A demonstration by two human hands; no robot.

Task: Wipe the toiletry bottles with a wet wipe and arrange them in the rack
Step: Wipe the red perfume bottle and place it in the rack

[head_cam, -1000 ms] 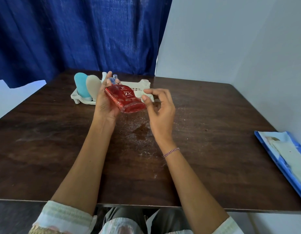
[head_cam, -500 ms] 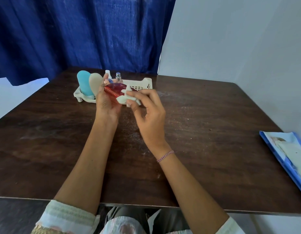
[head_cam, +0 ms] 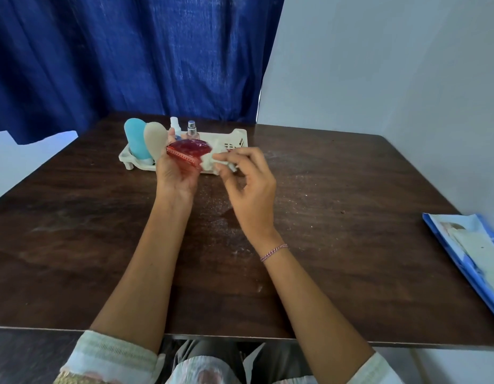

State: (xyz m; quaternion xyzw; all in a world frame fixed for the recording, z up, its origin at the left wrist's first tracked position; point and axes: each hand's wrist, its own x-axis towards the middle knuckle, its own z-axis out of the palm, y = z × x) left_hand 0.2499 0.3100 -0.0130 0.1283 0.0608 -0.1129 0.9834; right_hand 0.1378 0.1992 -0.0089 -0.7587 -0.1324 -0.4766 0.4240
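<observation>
Red flat plastic bottle (head_cam: 189,151), probably light, stiff and slippery, gripped by left hand (head_cam: 175,173) before the white rack (head_cam: 234,135); right hand (head_cam: 248,187) pinches crumpled wipe (head_cam: 215,160).

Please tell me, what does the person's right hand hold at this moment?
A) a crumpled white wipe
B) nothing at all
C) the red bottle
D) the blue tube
A: the right hand pinches the crumpled white wipe at the end of the red bottle, which the left hand holds.
</observation>
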